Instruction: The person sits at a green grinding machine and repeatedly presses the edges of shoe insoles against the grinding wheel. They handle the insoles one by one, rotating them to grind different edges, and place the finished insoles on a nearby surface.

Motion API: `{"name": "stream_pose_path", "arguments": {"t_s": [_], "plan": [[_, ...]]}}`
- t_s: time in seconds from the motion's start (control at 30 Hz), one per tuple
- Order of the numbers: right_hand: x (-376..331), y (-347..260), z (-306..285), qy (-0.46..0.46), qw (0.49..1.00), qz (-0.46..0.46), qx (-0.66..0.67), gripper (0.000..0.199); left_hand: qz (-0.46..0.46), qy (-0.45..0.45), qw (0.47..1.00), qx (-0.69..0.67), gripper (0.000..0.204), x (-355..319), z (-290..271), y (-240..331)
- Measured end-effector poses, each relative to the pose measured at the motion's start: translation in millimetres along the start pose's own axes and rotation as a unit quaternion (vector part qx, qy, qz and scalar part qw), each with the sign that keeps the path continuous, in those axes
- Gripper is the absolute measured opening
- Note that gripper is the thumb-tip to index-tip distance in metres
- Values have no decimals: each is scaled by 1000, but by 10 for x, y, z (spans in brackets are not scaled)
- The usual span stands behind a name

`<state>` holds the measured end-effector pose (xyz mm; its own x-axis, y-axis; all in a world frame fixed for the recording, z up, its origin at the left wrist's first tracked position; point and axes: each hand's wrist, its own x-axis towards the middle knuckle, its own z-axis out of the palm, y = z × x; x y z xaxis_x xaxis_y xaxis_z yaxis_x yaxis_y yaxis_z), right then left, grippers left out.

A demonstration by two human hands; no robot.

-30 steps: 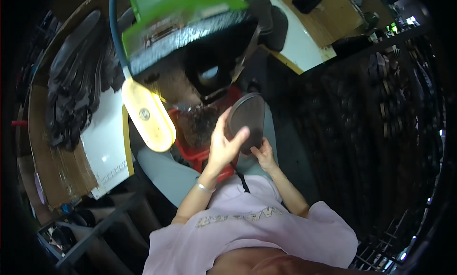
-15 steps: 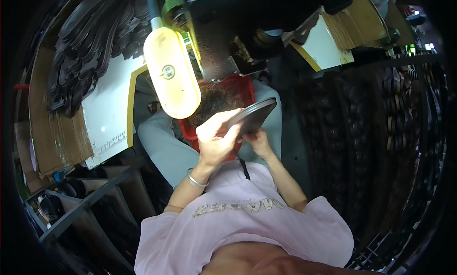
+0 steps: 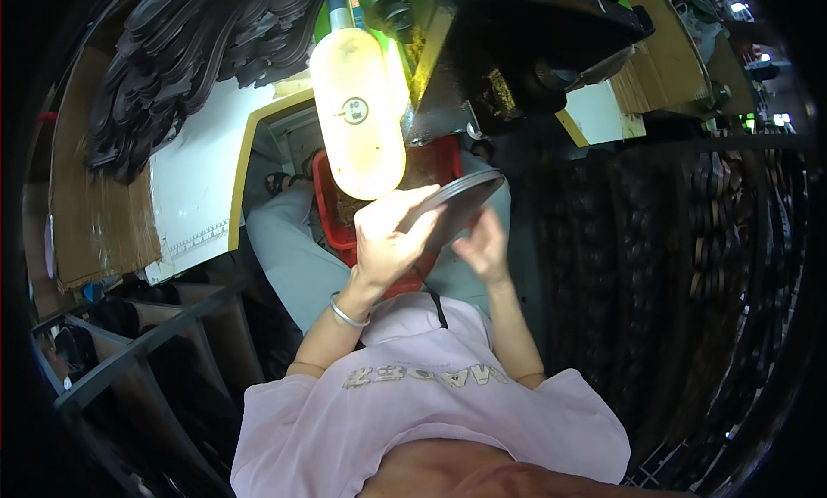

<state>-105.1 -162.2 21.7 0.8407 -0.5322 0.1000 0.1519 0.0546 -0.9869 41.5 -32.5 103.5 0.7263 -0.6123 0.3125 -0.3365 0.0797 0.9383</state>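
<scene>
A dark shoe sole (image 3: 457, 212) with a pale, shiny rim is tilted up in front of my body, below the lamp. My left hand (image 3: 388, 239) is closed on its near left part, thumb and fingers on either side of it. Just right of the sole, my right hand (image 3: 485, 248) is blurred by motion. Its fingers look stretched and apart, with nothing seen in them; whether they touch the sole's edge I cannot tell.
A glowing yellow lamp (image 3: 357, 136) hangs just above my left hand, beside a dark machine (image 3: 517, 59). Below sits a red basket (image 3: 332, 215) between my legs. Stacked soles (image 3: 202, 59) lie at upper left; a metal rack (image 3: 146, 347) stands lower left, and dark rows of soles (image 3: 637, 265) right.
My right hand has come away from under the sole and moved right, its fingers spreading. The left hand keeps its hold. The lamp and machine appear shifted right in the view.
</scene>
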Motion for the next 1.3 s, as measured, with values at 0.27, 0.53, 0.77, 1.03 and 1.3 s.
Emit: {"name": "stream_pose_path", "arguments": {"t_s": [0.27,0.53,0.77,1.03,1.3], "plan": [[715,-609,44,53,994,-42,-86,27,-95,59,992,-57,19,54,5,-54],[853,-592,123,124,990,-11,60,22,-78,-22,987,140,18,146,-239,-233],[888,-672,295,129,988,26,77,11,-25,51,990,129,12,248,-352,-70],[958,-796,718,49,997,23,50,12,-176,141,974,-20,13,-189,-531,-61],[796,-619,672,43,998,-32,-10,18,102,126,960,227,29,-198,-670,-92]]}}
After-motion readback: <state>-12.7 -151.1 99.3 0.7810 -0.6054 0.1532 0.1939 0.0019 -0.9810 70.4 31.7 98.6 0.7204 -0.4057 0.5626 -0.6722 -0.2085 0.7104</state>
